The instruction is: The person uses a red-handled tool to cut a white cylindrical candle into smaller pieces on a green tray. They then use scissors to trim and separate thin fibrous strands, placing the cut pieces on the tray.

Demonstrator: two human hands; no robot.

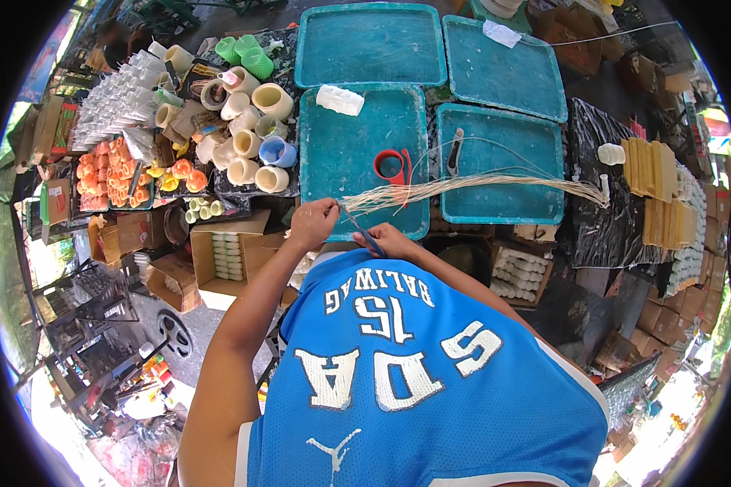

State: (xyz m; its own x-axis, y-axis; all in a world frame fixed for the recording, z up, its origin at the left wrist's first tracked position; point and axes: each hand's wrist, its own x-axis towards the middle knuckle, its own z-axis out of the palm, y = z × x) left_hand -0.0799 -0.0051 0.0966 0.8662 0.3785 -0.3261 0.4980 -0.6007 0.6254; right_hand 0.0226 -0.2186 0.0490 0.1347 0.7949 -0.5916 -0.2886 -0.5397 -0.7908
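My left hand [314,225] is closed at the near end of a bundle of thin cream strands [463,186]. The bundle stretches right across two teal trays, its far end on a black plastic-covered surface. Close beside it, my right hand [387,241] is closed around a slender dark blue thing [365,234], which slants up to the strand ends at my left fingers. Its exact kind is unclear. A red ring-shaped thing [391,167] lies just beyond the strands, on the near left tray [321,146]. A dark-handled utility knife [455,152] rests on the near right tray [536,134].
Cream and yellowish cylinders [272,101] crowd the left side, beside orange pieces [105,174] and white pointed pieces [118,101]. A white piece [340,100] sits on a tray. Yellow slats [650,169] are stacked at right. Open cartons [229,256] stand below the table edge.
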